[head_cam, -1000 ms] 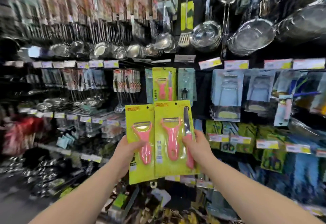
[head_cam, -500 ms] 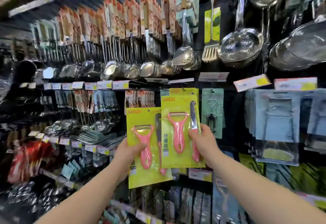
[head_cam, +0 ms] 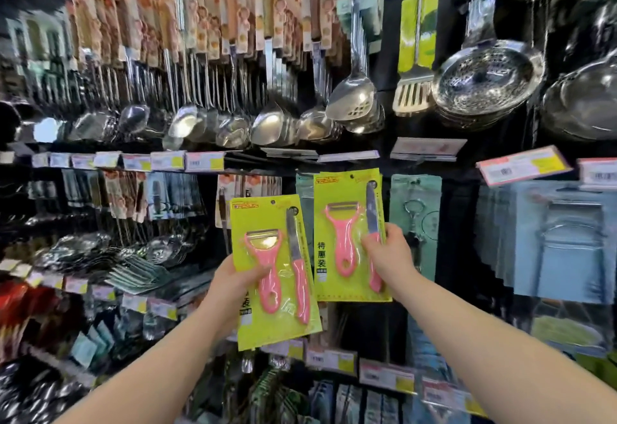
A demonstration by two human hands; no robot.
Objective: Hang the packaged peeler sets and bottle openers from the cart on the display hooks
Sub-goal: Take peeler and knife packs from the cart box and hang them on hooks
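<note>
Holding two packaged peeler sets up before display wall. Right hand (head_cam: 384,250) pinches right edge of right peeler set (head_cam: 347,240); card upright, long axis vertical, hang hole (head_cam: 351,176) uppermost, close to wall just left of hung bottle opener card (head_cam: 415,223). Whether hole is on hook: cannot tell. Left hand (head_cam: 233,286) grips left edge of left peeler set (head_cam: 273,266), lower, slightly tilted, waiting. Right hand nearer; push toward wall likely next.

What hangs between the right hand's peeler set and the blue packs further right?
In the head view, a teal bottle opener card hangs there, partly behind the right hand gripping the peeler set.
</note>
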